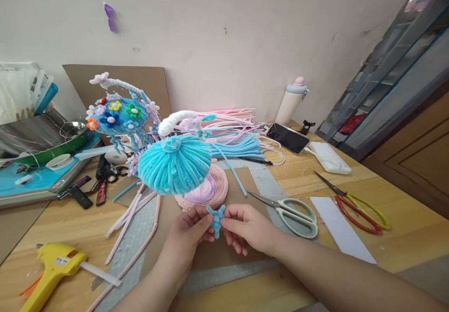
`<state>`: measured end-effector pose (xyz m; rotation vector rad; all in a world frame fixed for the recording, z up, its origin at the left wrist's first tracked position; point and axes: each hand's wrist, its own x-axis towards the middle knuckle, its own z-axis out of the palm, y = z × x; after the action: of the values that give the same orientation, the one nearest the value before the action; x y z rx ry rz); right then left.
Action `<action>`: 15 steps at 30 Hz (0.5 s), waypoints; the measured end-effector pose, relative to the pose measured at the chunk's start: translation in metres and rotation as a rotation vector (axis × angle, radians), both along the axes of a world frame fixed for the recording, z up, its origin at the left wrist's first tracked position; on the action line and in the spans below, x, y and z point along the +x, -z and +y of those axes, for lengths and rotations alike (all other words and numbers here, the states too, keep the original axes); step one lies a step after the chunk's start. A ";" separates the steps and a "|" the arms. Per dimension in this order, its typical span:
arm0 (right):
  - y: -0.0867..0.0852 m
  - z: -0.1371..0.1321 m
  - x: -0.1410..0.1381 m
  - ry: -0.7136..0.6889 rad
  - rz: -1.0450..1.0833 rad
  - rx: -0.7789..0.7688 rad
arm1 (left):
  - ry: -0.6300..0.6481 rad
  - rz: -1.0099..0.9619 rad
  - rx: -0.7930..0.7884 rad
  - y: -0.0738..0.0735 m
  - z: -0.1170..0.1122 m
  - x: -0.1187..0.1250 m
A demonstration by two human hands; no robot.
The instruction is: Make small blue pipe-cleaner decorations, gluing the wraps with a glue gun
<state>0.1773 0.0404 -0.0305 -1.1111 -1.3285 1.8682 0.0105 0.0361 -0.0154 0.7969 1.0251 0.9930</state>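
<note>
Between both hands I hold a small blue pipe-cleaner piece [217,221] with several short arms. My left hand [194,225] pinches its left side between thumb and fingers. On its right side, the thumb and forefinger of my right hand [247,228] are closed on it. Just beyond the hands stands a blue ribbed pipe-cleaner lampshade shape [173,167], above a round pink and lilac coiled base [219,185]. Behind it, to the left, is a similar blue shade [121,115] covered with colourful flowers.
A yellow glue gun [59,265] lies at the front left. Green-handled scissors [294,216] and red-and-yellow scissors [358,206] lie to the right, with a white strip [340,228] between. Blue pipe cleaners [238,146], a phone [287,138] and a bottle [291,101] are at the back.
</note>
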 end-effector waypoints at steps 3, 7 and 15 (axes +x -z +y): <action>-0.001 -0.001 -0.001 0.052 -0.032 0.081 | 0.053 0.095 0.135 0.003 0.001 0.000; 0.000 -0.001 -0.003 0.121 0.047 0.153 | 0.060 0.129 0.210 0.007 0.000 0.001; 0.000 -0.001 0.002 0.140 0.069 0.128 | 0.024 0.204 0.207 0.006 0.001 0.004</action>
<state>0.1790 0.0396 -0.0301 -1.0369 -1.2789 1.6815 0.0141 0.0376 -0.0211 1.0962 1.0945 1.0227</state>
